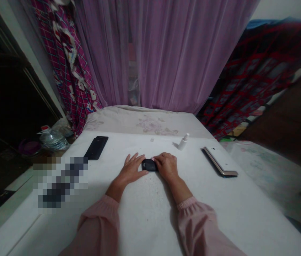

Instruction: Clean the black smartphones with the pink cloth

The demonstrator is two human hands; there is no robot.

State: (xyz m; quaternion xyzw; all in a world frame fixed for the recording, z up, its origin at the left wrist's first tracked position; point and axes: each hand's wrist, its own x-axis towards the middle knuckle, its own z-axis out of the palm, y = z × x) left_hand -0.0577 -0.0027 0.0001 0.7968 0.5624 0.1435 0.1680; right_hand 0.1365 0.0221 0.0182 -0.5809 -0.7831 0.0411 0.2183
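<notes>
A small black phone-like device (149,165) lies flat on the white-covered table (145,206) between my hands. My left hand (132,170) frames its left end, fingers spread at the far edge and thumb against the near edge. Over the right end my right hand (168,165) is closed, its fingertips pinched together on the device's surface. Something small and pale shows at those fingertips; whether it is a bit of cloth or tissue I cannot make out.
A dark phone (97,147) lies at the left, near a blurred-out patch. Beyond my right hand stands a small white spray bottle (183,142). Stacked phones (219,160) lie at the right. A tiny pale square (152,140) sits farther back. Purple curtains (166,53) hang behind.
</notes>
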